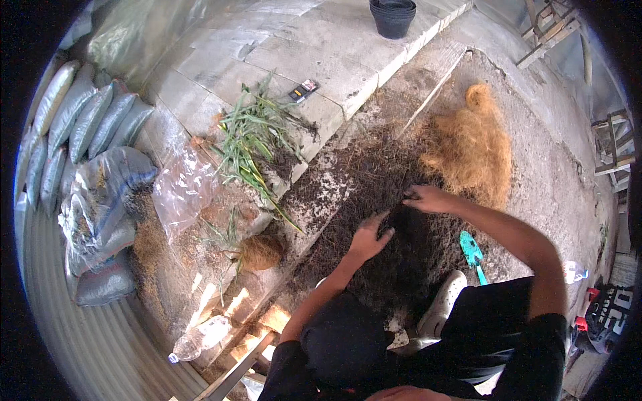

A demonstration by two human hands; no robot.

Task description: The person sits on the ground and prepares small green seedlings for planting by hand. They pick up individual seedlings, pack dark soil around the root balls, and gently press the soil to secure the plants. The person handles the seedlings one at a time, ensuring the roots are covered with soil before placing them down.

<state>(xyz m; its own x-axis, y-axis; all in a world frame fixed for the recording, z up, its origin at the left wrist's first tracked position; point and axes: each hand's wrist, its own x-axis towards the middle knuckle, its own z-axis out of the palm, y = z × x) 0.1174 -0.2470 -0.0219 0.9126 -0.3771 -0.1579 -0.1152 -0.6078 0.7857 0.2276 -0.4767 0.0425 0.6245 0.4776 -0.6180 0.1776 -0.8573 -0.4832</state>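
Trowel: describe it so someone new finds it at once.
Find the big dark soil patch in front of the person. At its right side, below the orange-brown fibre heap in the view, the trowel lies between the right forearm and the pale shoe. Its bright teal colour sets it apart from these neighbours.

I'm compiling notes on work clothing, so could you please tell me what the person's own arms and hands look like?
Short, plain black fabric sleeves cover the upper arms and leave both forearms bare. The left hand and right hand are ungloved, with no jewellery discernible.
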